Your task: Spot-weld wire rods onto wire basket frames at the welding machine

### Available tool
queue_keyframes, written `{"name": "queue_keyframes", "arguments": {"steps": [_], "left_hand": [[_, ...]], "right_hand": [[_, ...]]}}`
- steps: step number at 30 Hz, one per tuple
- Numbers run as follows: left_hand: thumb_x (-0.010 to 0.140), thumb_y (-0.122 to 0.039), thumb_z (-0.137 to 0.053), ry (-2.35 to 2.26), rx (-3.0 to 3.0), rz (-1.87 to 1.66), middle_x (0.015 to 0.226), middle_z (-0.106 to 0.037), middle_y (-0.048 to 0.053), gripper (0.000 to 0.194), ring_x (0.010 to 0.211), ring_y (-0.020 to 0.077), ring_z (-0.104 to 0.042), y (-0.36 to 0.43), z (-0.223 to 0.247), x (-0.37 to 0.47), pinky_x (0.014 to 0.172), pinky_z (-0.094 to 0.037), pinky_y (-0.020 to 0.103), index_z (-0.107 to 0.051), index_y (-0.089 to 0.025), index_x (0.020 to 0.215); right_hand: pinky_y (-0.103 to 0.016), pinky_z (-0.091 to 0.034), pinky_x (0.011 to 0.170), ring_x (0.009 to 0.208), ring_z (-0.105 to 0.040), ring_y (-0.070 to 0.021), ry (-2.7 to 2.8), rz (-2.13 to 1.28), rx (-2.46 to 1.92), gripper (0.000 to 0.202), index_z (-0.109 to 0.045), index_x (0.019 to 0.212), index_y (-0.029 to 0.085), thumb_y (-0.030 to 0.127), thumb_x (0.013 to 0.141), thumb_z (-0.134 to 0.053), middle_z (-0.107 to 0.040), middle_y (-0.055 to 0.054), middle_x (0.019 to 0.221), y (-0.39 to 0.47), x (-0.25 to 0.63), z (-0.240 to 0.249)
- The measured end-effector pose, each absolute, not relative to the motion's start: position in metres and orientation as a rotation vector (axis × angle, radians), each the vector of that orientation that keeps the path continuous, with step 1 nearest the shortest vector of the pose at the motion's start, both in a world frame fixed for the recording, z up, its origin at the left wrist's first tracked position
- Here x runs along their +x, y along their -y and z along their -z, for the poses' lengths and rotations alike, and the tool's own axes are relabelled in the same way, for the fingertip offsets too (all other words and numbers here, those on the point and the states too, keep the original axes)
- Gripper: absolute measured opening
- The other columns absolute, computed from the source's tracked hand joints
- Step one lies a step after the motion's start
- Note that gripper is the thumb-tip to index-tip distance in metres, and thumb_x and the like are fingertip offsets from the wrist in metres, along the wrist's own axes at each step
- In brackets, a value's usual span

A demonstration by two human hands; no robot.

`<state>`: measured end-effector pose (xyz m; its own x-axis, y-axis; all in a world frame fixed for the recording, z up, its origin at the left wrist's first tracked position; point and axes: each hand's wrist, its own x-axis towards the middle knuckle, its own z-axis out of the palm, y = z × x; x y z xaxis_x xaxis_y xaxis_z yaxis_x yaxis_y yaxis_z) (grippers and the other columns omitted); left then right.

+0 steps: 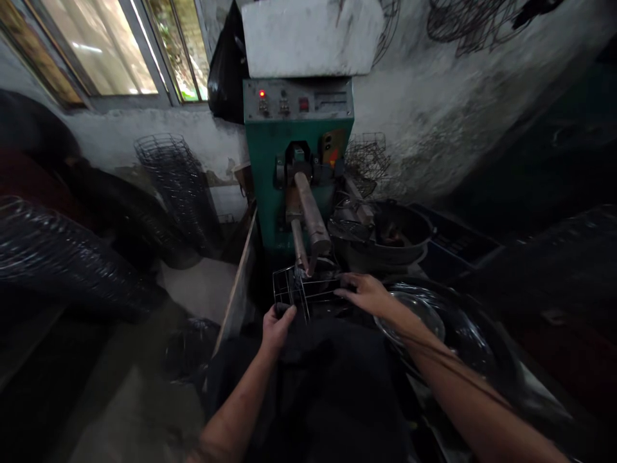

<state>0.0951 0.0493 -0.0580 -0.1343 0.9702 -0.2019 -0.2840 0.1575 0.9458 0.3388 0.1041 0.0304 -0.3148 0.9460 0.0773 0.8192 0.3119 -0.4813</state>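
Under the electrode arms (312, 215) of a green spot welding machine (263, 145) is a small metal wire frame (283, 283). My left hand (277, 329) grips its near lower corner, thumb on top. From the right, my right hand (364, 294) pinches a thin straight wire (321, 283) that reaches toward the frame at the electrode tips. Whether this wire is joined to the frame I cannot tell. Glare at the tips blurs the contact point. A red lamp (262, 94) glows on the machine's panel.
Stacked wire baskets (176, 186) lean against the wall on the left, with more wire stacks (53, 257) nearer. A round pan (402, 225) and a large dark basin (470, 334) are at right. A board edge (238, 276) rises beside my left arm. A white block (313, 38) tops the machine.
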Motion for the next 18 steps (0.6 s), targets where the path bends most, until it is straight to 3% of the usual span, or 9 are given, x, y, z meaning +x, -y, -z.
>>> {"name": "queue_keyframes", "arguments": {"steps": [3, 11, 18], "left_hand": [[0.061, -0.05, -0.076, -1.211, 0.8, -1.307, 0.053, -0.052, -0.004, 0.042, 0.047, 0.0067, -0.045, -0.055, 0.054, 0.097, 0.048, -0.039, 0.02, -0.053, -0.015, 0.063], [0.056, -0.05, -0.078, -1.221, 0.776, -1.356, 0.049, -0.05, -0.005, 0.045, 0.045, 0.006, -0.043, -0.071, 0.04, 0.104, 0.047, -0.038, 0.019, -0.051, -0.015, 0.059], [0.057, -0.051, -0.077, -1.198, 0.812, -1.386, 0.048, -0.049, -0.006, 0.045, 0.044, 0.0055, -0.041, -0.086, 0.041, 0.111, 0.046, -0.035, 0.019, -0.051, -0.015, 0.057]], "right_hand": [[-0.028, -0.045, 0.071, 0.082, -0.064, -0.0202, 2.207, -0.516, -1.547, 0.029, -0.068, 0.092, 0.022, 0.048, 0.081, -0.059, -0.071, -0.004, 0.094, -0.112, 0.339, -0.026], [-0.025, -0.037, 0.06, 0.064, -0.054, -0.0143, 2.272, -0.538, -1.401, 0.031, -0.06, 0.073, 0.018, 0.046, 0.085, -0.054, -0.062, -0.001, 0.071, -0.132, 0.344, -0.025], [-0.025, -0.038, 0.063, 0.067, -0.054, -0.0152, 2.204, -0.632, -1.429, 0.035, -0.061, 0.076, 0.018, 0.053, 0.082, -0.056, -0.061, -0.001, 0.07, -0.151, 0.351, -0.015]]}}
